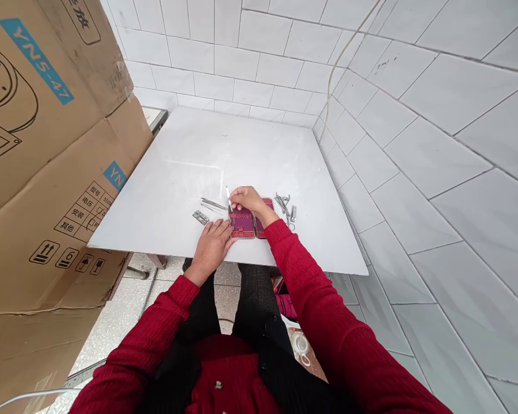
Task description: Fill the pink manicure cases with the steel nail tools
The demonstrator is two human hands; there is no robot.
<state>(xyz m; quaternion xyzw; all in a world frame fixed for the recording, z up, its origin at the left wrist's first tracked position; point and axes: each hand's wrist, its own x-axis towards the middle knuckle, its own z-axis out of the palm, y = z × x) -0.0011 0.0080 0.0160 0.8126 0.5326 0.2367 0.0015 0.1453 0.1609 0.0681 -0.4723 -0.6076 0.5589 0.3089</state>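
An open manicure case (pixel 242 227), purple inside with orange-red trim and a row of loops, lies on the white table. My left hand (pixel 211 244) holds its near left corner, fingertips on the left side and thumb at the near edge. Above the case's far left part, my right hand (pixel 247 198) pinches a slim, pale tool (pixel 228 195), pointing upward; its exact kind is unclear. Left of the case lie thin metal tools (pixel 213 204) and a small patterned metal piece (pixel 200 217). Several metal nail tools (pixel 284 206) and a nail clipper (pixel 293 213) are to the right.
A large cardboard box (pixel 69 172) stands along the left side of the white table (pixel 259 144). Tiled walls (pixel 414 144) rise behind and to the right, with a cable (pixel 329 86) in the corner. Below the table on the right is a white roll-like object (pixel 300 344).
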